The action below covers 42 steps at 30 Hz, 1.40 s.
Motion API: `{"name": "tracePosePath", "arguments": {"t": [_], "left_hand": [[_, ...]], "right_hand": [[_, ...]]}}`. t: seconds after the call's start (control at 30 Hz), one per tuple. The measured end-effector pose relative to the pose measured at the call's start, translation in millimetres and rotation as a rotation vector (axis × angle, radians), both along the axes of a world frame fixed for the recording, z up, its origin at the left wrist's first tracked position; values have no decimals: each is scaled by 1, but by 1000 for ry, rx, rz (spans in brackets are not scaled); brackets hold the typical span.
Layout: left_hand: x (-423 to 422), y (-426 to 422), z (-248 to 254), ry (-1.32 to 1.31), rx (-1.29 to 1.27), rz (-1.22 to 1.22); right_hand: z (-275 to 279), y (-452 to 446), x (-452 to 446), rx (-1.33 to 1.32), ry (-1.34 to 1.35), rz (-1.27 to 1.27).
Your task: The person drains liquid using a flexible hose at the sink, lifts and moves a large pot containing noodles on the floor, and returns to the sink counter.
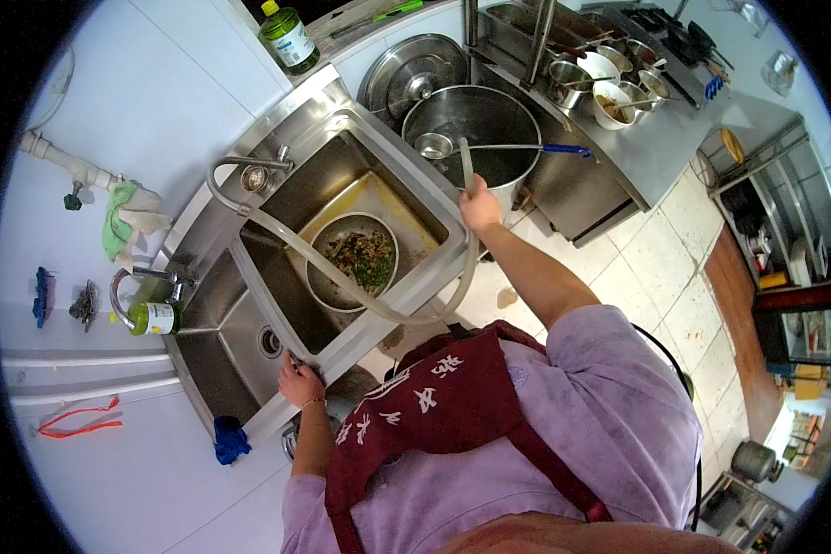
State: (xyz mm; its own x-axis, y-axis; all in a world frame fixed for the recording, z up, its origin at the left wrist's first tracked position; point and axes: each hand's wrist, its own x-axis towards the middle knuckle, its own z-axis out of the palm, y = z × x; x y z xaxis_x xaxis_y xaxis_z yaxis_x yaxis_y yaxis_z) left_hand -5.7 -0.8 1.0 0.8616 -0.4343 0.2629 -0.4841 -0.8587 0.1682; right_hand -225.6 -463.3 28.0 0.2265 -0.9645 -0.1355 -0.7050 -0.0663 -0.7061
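I read the right hand (480,207)'s fingers as wrapped round the hose (415,319), apparently so its end overhangs the far pot (475,106). Left hand (301,381) at the near sink rim (345,349); finger closure I can't tell.

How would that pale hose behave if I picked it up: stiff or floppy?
Probably floppy over its length: the hose droops in a long curve from the tap to the right hand. It likely has some spring, since the short end beyond that hand sticks out fairly straight. Pulling might tug the tap, where it seems attached.
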Motion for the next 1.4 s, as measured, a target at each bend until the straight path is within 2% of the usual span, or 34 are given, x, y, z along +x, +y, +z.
{"name": "tracePosePath", "arguments": {"t": [0.8,1.4], "left_hand": [[5,4,-9,-82,-20,-47],[-2,-2,3,-12,-22,-11]], "right_hand": [[-3,-2,1,2,11,-1],[-8,-3,1,-12,6,-3]]}}
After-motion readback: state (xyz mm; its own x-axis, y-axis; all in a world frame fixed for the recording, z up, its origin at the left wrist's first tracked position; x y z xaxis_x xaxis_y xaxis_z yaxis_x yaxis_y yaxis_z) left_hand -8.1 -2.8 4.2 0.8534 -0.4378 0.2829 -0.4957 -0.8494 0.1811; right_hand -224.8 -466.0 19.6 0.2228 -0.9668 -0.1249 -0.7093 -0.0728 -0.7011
